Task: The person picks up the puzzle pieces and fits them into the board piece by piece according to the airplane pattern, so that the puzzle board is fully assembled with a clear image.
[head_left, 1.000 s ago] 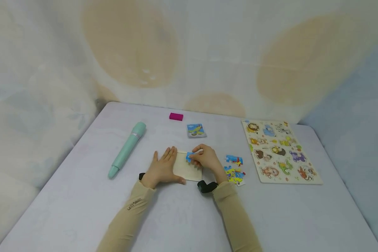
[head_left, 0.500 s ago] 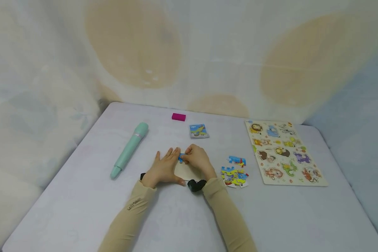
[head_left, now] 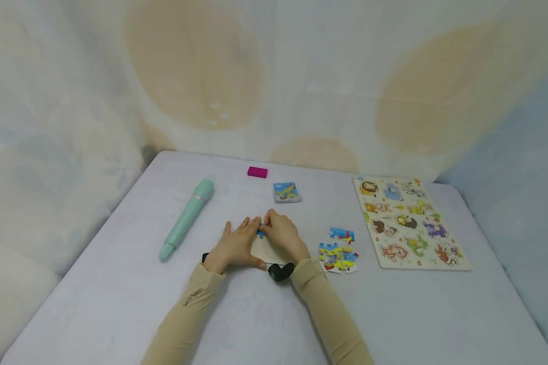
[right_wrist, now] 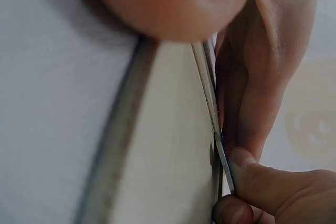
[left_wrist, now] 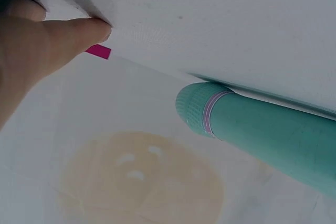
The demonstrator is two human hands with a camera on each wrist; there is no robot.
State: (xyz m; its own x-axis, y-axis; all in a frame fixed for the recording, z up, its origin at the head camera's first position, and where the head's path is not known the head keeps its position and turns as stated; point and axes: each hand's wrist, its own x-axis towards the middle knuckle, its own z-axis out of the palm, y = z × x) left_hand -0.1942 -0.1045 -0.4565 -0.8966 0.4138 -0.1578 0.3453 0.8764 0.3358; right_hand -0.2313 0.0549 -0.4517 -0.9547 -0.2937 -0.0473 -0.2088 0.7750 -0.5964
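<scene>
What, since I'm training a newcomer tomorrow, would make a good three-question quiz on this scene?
1. Which hand has the blue puzzle piece in its grip?
2. True or false: the animal board lies to the right of the loose puzzle pieces.
3. Which of these lies nearest the far edge of the table?
A. the pink block
B. the mint-green stick
C. the loose puzzle pieces

Key:
1. The right hand; the left hand rests on the wooden tray.
2. True.
3. A.
</scene>
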